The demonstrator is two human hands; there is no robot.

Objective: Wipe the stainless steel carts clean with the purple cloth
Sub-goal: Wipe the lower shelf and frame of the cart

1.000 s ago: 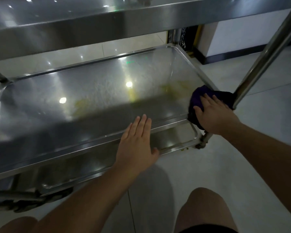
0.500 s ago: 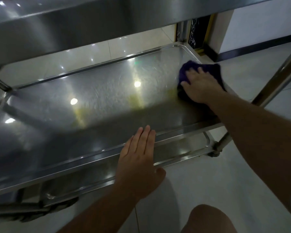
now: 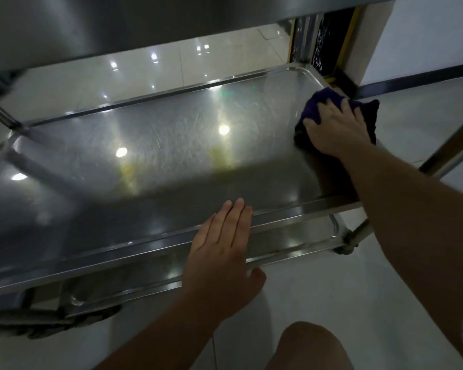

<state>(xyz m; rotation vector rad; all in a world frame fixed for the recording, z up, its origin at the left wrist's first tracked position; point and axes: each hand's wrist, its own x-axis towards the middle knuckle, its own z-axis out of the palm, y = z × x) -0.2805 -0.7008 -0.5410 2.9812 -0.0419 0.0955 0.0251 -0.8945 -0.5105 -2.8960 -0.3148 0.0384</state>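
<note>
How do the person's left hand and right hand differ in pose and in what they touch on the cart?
The left hand lies flat with straight fingers on the shelf's near rim; the right hand presses down on the purple cloth. The left hand holds nothing; the right hand covers the cloth at the shelf's far right end. Both hands are palm down on the same middle shelf.
</note>
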